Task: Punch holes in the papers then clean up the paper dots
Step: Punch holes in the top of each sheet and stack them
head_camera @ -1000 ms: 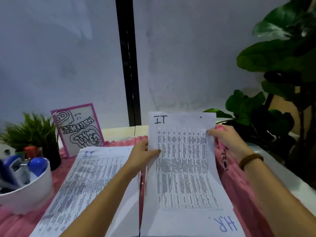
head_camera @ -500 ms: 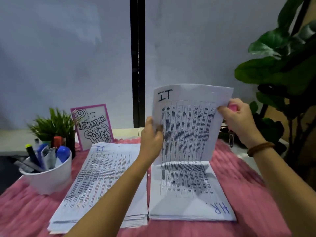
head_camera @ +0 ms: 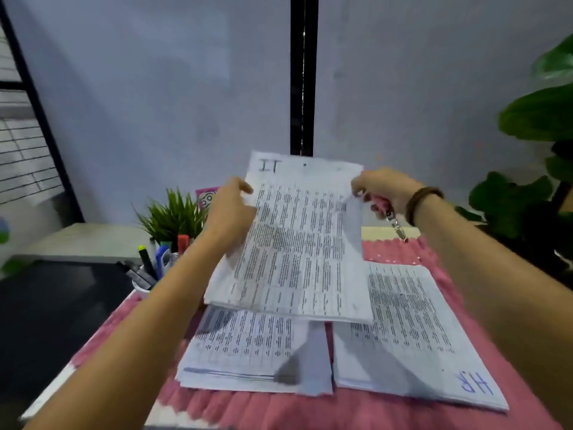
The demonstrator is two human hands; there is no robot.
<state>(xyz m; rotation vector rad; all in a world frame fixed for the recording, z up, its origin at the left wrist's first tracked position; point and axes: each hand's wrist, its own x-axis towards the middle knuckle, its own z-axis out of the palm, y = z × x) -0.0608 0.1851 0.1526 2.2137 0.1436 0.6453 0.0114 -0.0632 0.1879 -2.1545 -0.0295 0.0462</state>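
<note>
Above the stacks (head_camera: 242, 342), fingers (head_camera: 244, 185) pinch the sheet's (head_camera: 297, 243) sides.

— What does the raised printed sheet (head_camera: 297, 243) look made of?
— Thin matt paper, faintly creased. The left paper stack (head_camera: 242, 352) and the HR paper stack (head_camera: 412, 330) below it look the same.
— And under those?
— A pink cloth (head_camera: 279, 408), fuzzy and rough, with a ragged edge at six o'clock.
— Does anything shine?
— At the sheet's two o'clock a small clip (head_camera: 397, 226) gleams like polished metal. It hangs from a pink tool (head_camera: 379, 203) that looks like smooth plastic.
— The wristband (head_camera: 421, 200)?
— Matt brown, perhaps leather.
— Elsewhere?
— At three o'clock the big leaves (head_camera: 539, 116) are glossy. The wall (head_camera: 155, 88) at twelve is matt and smooth.
</note>
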